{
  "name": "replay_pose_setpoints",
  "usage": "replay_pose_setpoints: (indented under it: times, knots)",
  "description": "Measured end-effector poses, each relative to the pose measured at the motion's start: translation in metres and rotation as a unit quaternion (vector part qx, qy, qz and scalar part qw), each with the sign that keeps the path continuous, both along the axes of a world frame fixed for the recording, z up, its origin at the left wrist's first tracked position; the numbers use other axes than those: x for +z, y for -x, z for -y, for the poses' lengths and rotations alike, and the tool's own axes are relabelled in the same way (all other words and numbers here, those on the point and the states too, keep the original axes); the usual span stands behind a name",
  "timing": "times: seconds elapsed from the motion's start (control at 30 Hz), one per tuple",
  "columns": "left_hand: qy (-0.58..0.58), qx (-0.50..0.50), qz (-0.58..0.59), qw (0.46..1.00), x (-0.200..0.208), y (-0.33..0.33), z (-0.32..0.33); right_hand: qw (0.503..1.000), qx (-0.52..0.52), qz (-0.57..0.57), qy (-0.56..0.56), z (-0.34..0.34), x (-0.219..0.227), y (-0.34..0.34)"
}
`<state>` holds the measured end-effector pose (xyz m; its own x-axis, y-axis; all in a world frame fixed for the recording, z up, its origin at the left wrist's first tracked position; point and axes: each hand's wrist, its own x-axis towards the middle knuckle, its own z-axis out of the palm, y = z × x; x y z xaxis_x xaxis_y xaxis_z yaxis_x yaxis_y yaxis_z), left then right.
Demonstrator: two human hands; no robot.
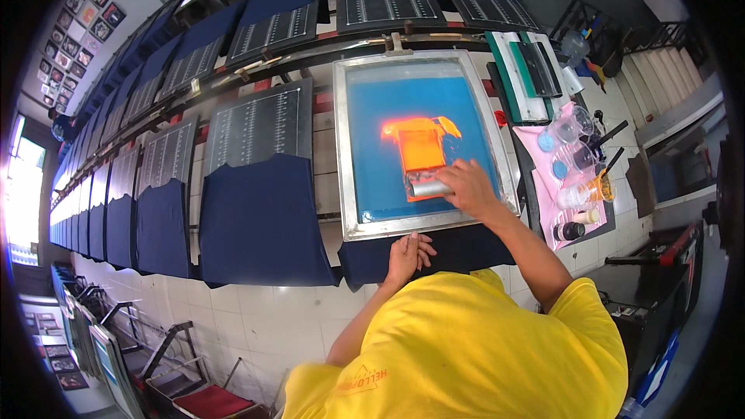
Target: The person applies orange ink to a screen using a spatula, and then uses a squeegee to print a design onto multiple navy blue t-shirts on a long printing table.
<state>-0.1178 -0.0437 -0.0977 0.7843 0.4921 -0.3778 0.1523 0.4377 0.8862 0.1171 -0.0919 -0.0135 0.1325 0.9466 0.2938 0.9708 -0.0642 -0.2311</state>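
My right hand (468,186) is wrapped round a squeegee (425,188) with a silvery grip. Its blade rests on the blue mesh of a screen-printing frame (339,140), at the near end of a patch of bright orange ink (421,147). More ink smears spread at the patch's far corners. My left hand (410,256) is just outside the frame's near edge, above a navy T-shirt (365,260). Its fingers are loosely bent and apart, with nothing seen in them. Most of that shirt is hidden under the frame.
Other navy shirts (260,217) lie on dark printing boards (256,128) in long rows to the left and beyond a metal rail (295,52). At right, a pink-covered stand (543,202) holds plastic cups (578,194) and jars. Squeegees (535,70) lie behind it.
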Motion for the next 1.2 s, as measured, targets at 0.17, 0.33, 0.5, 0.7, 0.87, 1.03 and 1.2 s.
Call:
replay_pose_setpoints:
  times: [0.17, 0.33, 0.5, 0.7, 0.87, 1.03, 1.2]
  knots:
    - [0.018, -0.007, -0.005, 1.0, 0.0, 0.001, -0.003, 1.0, 0.003, 0.01, 0.001, 0.031, 0.001, 0.031]
    - [0.098, -0.025, -0.037, 0.994, 0.001, 0.002, -0.014, 1.0, -0.004, 0.001, 0.015, 0.048, -0.011, 0.049]
    - [0.139, -0.066, -0.06, 0.986, 0.001, 0.005, -0.025, 0.999, -0.014, -0.016, 0.024, 0.06, -0.015, 0.059]
    - [0.127, -0.105, -0.071, 0.984, 0.001, 0.009, -0.032, 0.999, -0.008, -0.03, 0.027, 0.068, -0.02, 0.06]
    - [0.087, -0.12, -0.084, 0.985, 0.005, 0.018, -0.03, 0.993, -0.019, -0.112, -0.043, 0.07, -0.007, 0.052]
    - [-0.042, -0.106, -0.135, 0.984, 0.083, 0.044, -0.063, 0.959, -0.215, -0.082, -0.165, 0.083, -0.027, -0.011]
    - [-0.398, 0.17, -0.091, 0.897, 0.069, 0.04, -0.12, 0.921, -0.364, -0.109, -0.091, 0.094, -0.074, -0.065]
